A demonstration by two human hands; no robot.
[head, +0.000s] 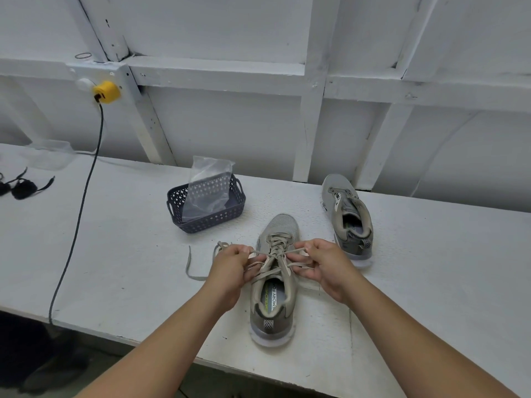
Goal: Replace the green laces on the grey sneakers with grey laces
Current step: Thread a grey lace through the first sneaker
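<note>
Hands meet over the near sneaker [273, 285], which sits toe-away at 6 o'clock on the bench [120, 242], heel toward the person so the eyelets face up for easy reach. Left hand [230, 268] pinches one end of the grey lace [275, 251] at the shoe's 9 o'clock side, fingers curled round it; right hand [324, 267] pinches the other end at 3 o'clock, also curled. Both ends cross over the tongue and are drawn outward, probably to even the tension through the top eyelets before tying. Slack from the left end trails onto the bench at 9 o'clock of the shoe. This shoe looks laced nearly to the top, so the step in hand seems to be snugging or starting the knot. Second sneaker [349, 216] lies at 2 o'clock, well apart, and appears unlaced, likely waiting its turn. Basket [184, 219] at 11 o'clock holds a clear bag [209, 191], perhaps the lace packaging. No green laces can be made out. Cable [83, 196] runs from a yellow plug [106, 91] at 10 o'clock
</note>
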